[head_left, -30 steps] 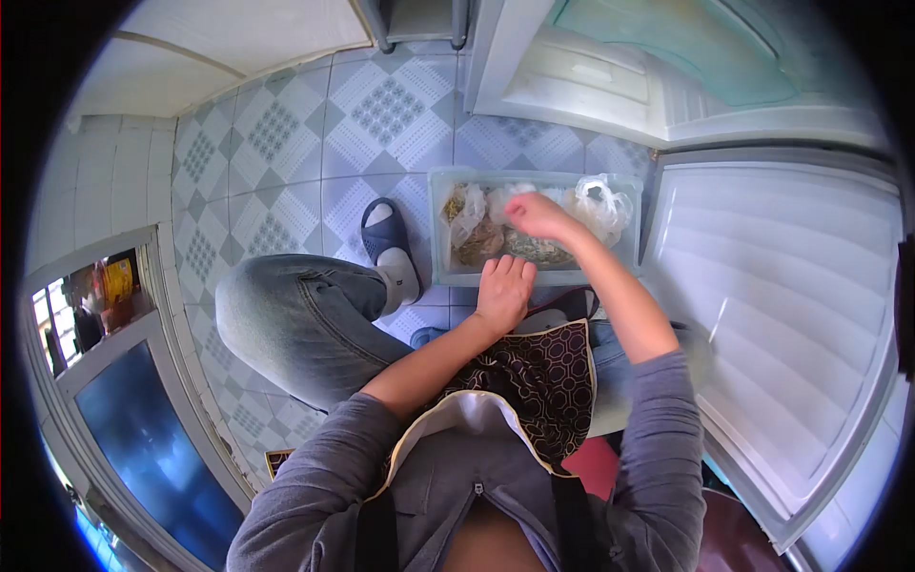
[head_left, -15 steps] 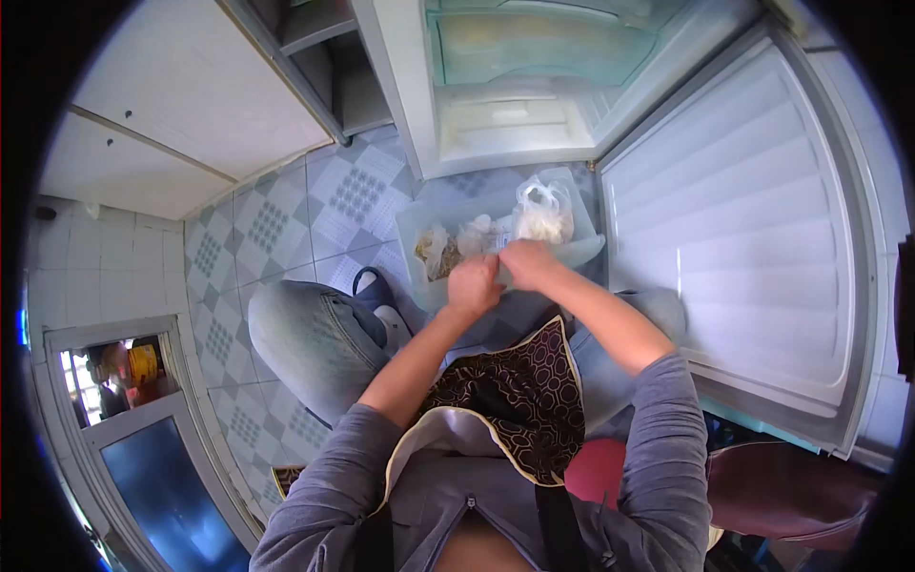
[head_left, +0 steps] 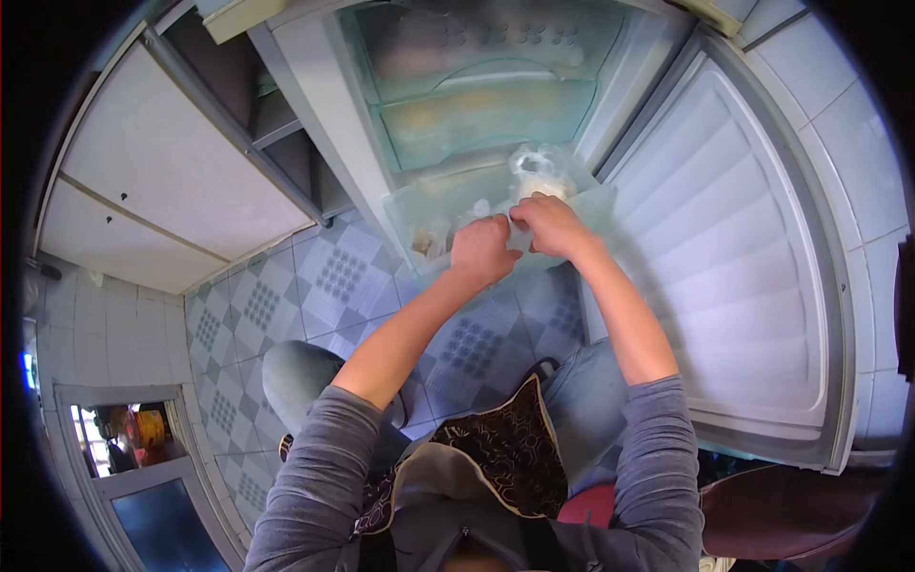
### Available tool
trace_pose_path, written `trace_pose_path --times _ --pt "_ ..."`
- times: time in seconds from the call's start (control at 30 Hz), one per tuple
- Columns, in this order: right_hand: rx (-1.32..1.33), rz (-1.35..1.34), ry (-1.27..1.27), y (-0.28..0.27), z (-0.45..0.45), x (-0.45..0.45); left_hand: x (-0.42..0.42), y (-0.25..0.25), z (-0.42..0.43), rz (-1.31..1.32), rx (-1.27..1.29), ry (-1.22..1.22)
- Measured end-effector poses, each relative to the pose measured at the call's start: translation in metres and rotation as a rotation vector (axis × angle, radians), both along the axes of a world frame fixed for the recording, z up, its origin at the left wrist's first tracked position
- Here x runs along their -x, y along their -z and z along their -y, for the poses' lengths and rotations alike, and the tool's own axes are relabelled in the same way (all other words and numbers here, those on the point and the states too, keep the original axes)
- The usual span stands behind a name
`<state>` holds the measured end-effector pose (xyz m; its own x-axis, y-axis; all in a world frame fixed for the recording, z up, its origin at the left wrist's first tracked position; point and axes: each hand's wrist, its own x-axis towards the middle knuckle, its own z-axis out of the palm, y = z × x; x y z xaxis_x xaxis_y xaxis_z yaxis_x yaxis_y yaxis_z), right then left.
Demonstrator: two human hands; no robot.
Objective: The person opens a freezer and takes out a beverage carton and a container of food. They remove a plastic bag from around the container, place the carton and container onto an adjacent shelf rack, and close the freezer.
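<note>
A clear plastic freezer drawer point(head_left: 597, 212) is at the mouth of the open freezer, raised off the floor. My left hand point(head_left: 483, 250) grips the middle of its front edge, fingers curled over the rim. Right beside it, my right hand point(head_left: 551, 225) holds the same edge with bent fingers. Inside the drawer, a knotted plastic bag with white contents point(head_left: 545, 173) stands at the right. Another bag with brownish contents point(head_left: 425, 238) lies at the left, and part of the load is hidden behind my hands.
Above, a closed greenish drawer point(head_left: 486, 119) sits in the freezer. The freezer door point(head_left: 729, 257) stands wide open on the right. White cabinets point(head_left: 181, 162) line the left over a tiled floor point(head_left: 343, 276). A dark red seat point(head_left: 791, 510) is at the lower right.
Both hands have moved forward and up with the drawer, from the floor in front of the freezer to its opening. The view has shifted along with the body.
</note>
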<state>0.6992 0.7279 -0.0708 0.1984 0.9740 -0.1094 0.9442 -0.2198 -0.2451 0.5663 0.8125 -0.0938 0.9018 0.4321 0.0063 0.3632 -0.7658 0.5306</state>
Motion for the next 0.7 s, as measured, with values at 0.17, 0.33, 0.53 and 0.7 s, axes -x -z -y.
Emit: trace_pose_path --times 0.17,0.33,0.53,0.7 --pt "-0.039 -0.059 -0.049 0.001 0.001 -0.016 -0.012 -0.007 0.000 -0.060 0.004 -0.012" --pt "-0.024 -0.196 -0.112 -0.017 0.001 -0.017 -0.009 -0.025 -0.016 -0.108 0.025 0.101" --pt "0.074 -0.258 -0.039 -0.005 -0.015 -0.026 -0.023 -0.008 -0.048 -0.125 -0.019 0.206" --pt "0.116 -0.238 -0.034 0.004 -0.026 -0.025 -0.025 0.002 -0.061 -0.107 -0.032 0.222"
